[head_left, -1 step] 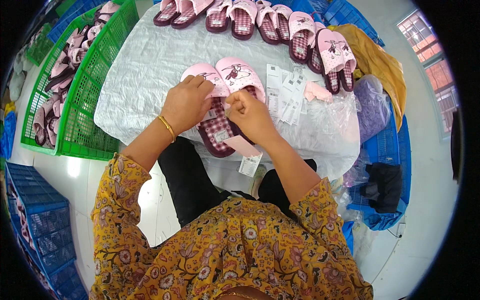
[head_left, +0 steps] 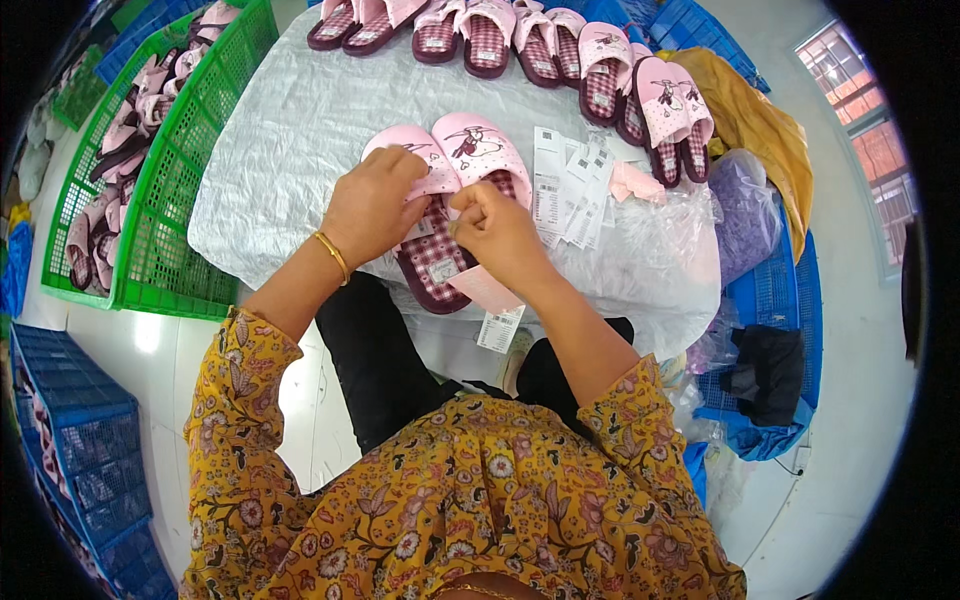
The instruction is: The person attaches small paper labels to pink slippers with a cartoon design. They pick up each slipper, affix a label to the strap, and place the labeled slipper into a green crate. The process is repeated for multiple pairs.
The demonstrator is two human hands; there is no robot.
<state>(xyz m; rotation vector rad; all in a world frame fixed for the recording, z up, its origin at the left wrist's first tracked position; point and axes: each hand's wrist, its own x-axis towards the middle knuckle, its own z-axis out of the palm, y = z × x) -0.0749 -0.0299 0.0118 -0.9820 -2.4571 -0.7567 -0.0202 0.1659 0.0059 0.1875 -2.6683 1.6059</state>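
Observation:
A pair of pink slippers lies side by side at the table's near edge: the left slipper shows a checked insole, and the right slipper has a cartoon drawing on its upper. Closed over the upper of the left slipper is my left hand, fingertips at its opening. My right hand makes a pinch between the two uppers; what its fingertips hold is hidden. Below that hand hangs a pink card tag, with a white barcode label under it.
Finished-looking pink slippers line the far edge of the plastic-covered table. White labels and a pink paper piece lie right of the pair. Green crate with slippers stands left; blue crates sit lower left.

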